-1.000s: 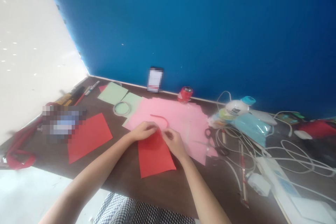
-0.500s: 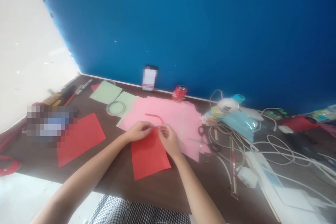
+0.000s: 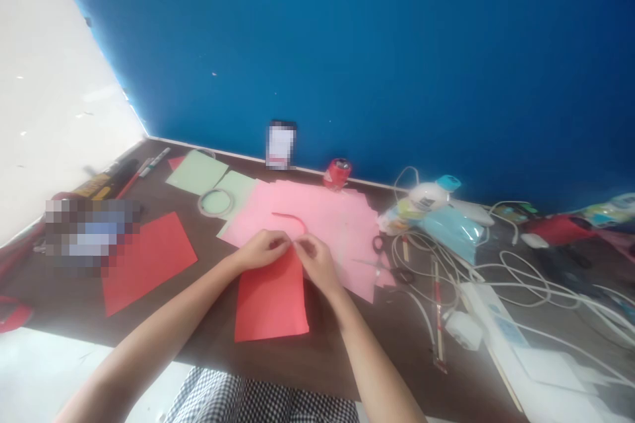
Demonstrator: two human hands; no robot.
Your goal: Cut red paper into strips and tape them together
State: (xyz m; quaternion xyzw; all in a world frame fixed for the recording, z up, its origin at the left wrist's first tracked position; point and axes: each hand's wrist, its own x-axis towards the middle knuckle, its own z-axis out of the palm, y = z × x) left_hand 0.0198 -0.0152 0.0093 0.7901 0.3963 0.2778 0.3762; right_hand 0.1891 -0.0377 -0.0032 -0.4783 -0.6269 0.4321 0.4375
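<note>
A red paper sheet (image 3: 272, 304) hangs toward the near table edge, its far end between my two hands. My left hand (image 3: 264, 248) is closed in a pinch at the sheet's top edge. Close beside it, my right hand (image 3: 316, 261) pinches the upper right corner, with the fingertips of both hands nearly touching. A thin curved red strip (image 3: 292, 217) lies just beyond the fingers on the pink paper sheets (image 3: 342, 218). What exactly sits between the fingertips is too small to make out. To the right, dark-handled scissors (image 3: 380, 264) rest partly on the pink sheets.
Another red sheet (image 3: 153, 261) lies left. Behind are green sheets (image 3: 198, 172), a tape roll (image 3: 215, 201) and a red can (image 3: 338, 174). On the right are white cables (image 3: 526, 284), a power strip (image 3: 491, 317), a wrapped brush-like stick (image 3: 438, 317) and a blue packet (image 3: 459, 228).
The red sheet has turned, its near edge swinging left and lying more level. My hands have drawn slightly closer together at its top. The view has shifted a little.
</note>
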